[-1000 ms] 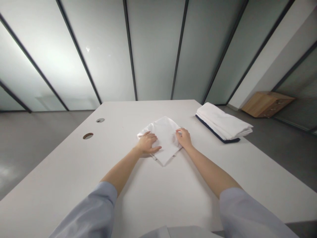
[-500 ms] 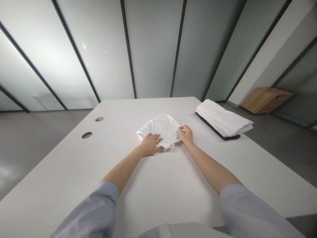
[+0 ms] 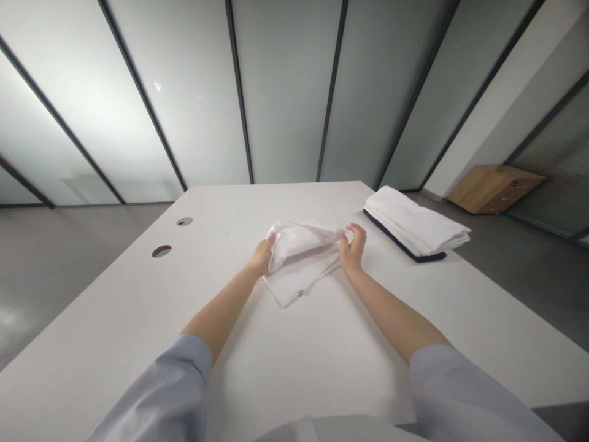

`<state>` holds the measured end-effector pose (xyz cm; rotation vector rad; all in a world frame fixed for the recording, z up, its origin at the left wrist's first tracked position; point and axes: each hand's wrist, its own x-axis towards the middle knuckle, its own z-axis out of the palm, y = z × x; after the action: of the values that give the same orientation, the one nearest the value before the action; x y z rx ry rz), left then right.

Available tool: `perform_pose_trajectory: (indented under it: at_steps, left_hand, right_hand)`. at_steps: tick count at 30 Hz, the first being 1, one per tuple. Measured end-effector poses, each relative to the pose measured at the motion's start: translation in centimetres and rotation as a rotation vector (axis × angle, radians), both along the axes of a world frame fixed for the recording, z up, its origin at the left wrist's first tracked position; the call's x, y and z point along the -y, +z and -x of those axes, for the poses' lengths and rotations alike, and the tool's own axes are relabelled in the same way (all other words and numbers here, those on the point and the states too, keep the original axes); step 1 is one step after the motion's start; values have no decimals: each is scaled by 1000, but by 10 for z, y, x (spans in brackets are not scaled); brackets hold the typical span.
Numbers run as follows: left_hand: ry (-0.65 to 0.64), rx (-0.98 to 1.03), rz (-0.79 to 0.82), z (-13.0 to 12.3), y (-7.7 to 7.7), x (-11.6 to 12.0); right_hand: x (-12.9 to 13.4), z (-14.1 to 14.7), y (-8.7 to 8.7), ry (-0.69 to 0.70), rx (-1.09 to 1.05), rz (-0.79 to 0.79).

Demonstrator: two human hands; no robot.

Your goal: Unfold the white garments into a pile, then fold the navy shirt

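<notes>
A white cloth (image 3: 304, 270) lies loosely folded on the white table, its upper layer lifted and bowed above the lower one. A pointed lower corner of it lies toward me. My left hand (image 3: 264, 253) is closed on the cloth's left edge, with the thumb on the near side and most fingers hidden behind the fabric. At the right edge, my right hand (image 3: 353, 247) holds the fabric near the thumb, its fingers curled and partly raised.
A stack of folded white cloth (image 3: 416, 220) rests on a dark navy folded piece (image 3: 430, 256) at the table's right edge. Two round holes, one grey-rimmed (image 3: 184, 221) and one brown inside (image 3: 161, 251), are in the tabletop at left. A wooden cabinet (image 3: 497, 187) stands beyond.
My left hand has gone from lying flat on the cloth to gripping its left edge. The cloth's upper layer has been lifted and folded back away from me, and its lower layer now shows.
</notes>
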<state>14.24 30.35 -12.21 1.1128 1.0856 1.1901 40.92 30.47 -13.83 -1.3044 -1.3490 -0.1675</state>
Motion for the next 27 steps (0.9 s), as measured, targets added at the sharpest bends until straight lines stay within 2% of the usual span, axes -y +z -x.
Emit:
perform_pose_trajectory:
  at_steps: [2, 4, 9, 12, 14, 16, 18, 21, 24, 27]
  left_hand:
    - [35, 207, 87, 6, 5, -6]
    - [107, 312, 74, 16, 9, -13]
    - [341, 379, -55, 53, 15, -30]
    - [526, 251, -25, 68, 12, -32]
    - [697, 17, -61, 70, 9, -28]
    - [784, -288, -204, 66, 5, -20]
    - [707, -554, -402, 58, 1, -11]
    - [408, -800, -564, 42, -4, -2]
    - [128, -944, -500, 32, -12, -1]
    - [-1, -1043, -421, 32, -20, -4]
  right_hand:
    - [1, 0, -1, 24, 18, 17]
    - [1, 1, -3, 74, 79, 72]
    - [3, 11, -6, 260, 401, 337]
    - [7, 20, -7, 318, 596, 503]
    - [9, 24, -9, 300, 657, 586]
    - [8, 24, -12, 254, 645, 637]
    - [7, 24, -13, 188, 586, 671]
    - [7, 23, -10, 78, 521, 728]
    - [10, 24, -2, 28, 529, 744]
    - [12, 24, 4, 13, 534, 712]
